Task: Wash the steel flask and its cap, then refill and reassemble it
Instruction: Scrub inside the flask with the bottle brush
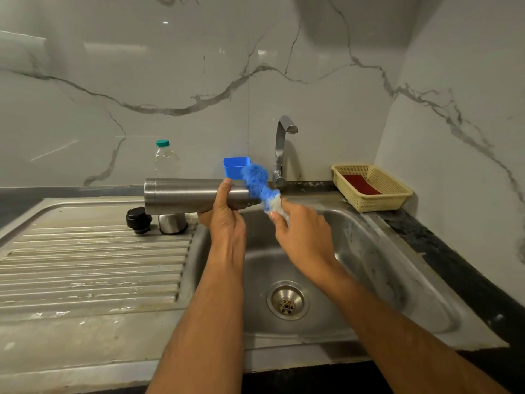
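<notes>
We stand at the steel sink (369, 251), its basin holding nothing but the drain (286, 300). Our left hand (227, 220) wraps the steel flask (184, 194) near its neck and holds it level over the basin's left edge, mouth toward the tap (284, 149). Our right hand (301, 231) pinches a blue scrubber (257, 180) pressed against the mouth. We judge the risk to be slippage: a soapy steel body held by one hand could twist free and drop into the basin, or the scrubber could snag on the threads. The yellow basket (395, 191) on the table holds a red pad (360, 184). The clear plastic bottle (167, 159) looks nearly empty; what the small blue tub (234, 167) holds, we cannot tell. On the drainboard sit the steel cup (172, 223) and black stopper (139, 220), apart from the flask.
</notes>
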